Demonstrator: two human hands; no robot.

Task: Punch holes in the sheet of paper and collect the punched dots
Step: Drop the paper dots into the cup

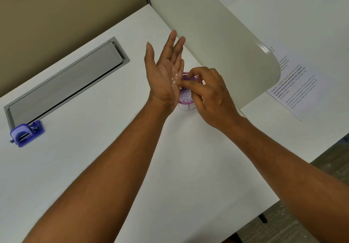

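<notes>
Left hand [162, 76] flat open, paper dots [174, 80] stuck on palm; right hand [205, 91] pinches at them above purple cup [186, 99], mid-desk [94, 167].

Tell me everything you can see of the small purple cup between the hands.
The purple cup is a small round container, seemingly translucent plastic, standing upright on the white table. Its mouth is open and many paper dots lie inside. The left hand, palm open with a few dots stuck on it, is tilted beside its left rim; the right hand covers its right side, fingers pinching at the palm. Whether either hand touches it is unclear.
</notes>
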